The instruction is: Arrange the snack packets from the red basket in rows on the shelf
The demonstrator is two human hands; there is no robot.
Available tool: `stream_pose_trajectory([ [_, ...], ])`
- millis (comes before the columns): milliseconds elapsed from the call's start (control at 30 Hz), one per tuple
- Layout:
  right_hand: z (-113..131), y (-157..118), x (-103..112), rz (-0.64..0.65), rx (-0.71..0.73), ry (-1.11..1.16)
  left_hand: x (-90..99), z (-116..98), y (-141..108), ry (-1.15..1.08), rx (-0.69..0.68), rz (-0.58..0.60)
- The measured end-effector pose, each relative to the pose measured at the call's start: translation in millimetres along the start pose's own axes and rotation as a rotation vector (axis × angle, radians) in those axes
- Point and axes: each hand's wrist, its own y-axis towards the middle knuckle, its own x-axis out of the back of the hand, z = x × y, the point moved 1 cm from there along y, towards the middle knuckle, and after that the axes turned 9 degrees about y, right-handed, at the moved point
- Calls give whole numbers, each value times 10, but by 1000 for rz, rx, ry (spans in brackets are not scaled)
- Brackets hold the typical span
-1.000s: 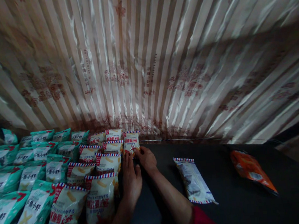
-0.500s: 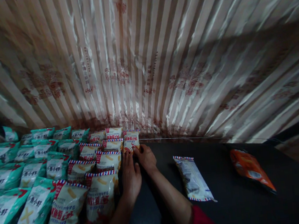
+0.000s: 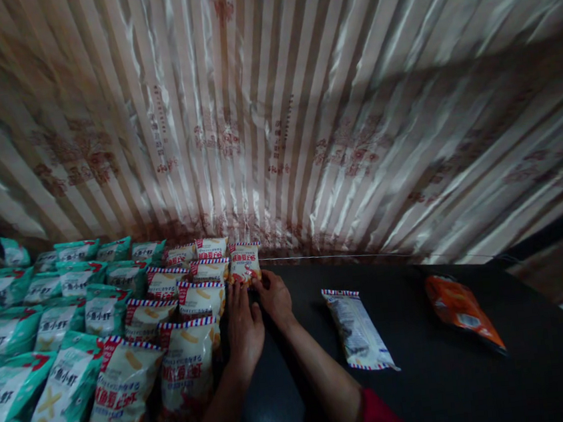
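A small cream snack bag [image 3: 245, 263] with red lettering and a striped top edge leans at the back, at the right end of its row. My left hand [image 3: 244, 325] touches its lower left edge with outstretched fingers. On its lower right corner, my right hand [image 3: 275, 299] has bent fingers pinched at the edge; the thumb is partly visible. Directly left of my hands, more cream bags [image 3: 187, 365] stand in rows, leaning on one another. Beyond these, teal snack bags [image 3: 63, 385] fill the left side in similar rows.
On the black table [image 3: 299, 383], a cream bag [image 3: 360, 330] lies back side up right of my right arm. Farther right lies an orange bag [image 3: 464, 312]. A striped, wrinkled sheet [image 3: 272, 118] hangs behind, with a thin cord [image 3: 346, 254] along its bottom.
The view has shifted slightly, so everything on the table sits a little higher and further left. Both hands remain at the same snack bag, whose front shows slightly more.
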Motion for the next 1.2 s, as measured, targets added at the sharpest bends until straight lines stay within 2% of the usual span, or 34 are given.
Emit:
stream_pose_trajectory([
  [300, 58, -267, 96, -96, 15, 21, 50, -79, -45, 24, -76, -5],
  [533, 12, -670, 338, -127, 29, 47, 56, -244, -290, 60, -191, 29],
  [767, -131, -1228, 639, -174, 95, 84, 165, -426, -802, 11, -401, 53],
  [900, -225, -1611, 752, -207, 108, 135, 244, -481, -1198, -14, -570, 2],
  [1033, -338, -2079, 803, -174, 121, 214, 342, -435, -1641, -12, -704, -62],
  [1200, -583, -2703, 850, -147, 173, 247, 452, -254, -2166, 33, -770, 35],
])
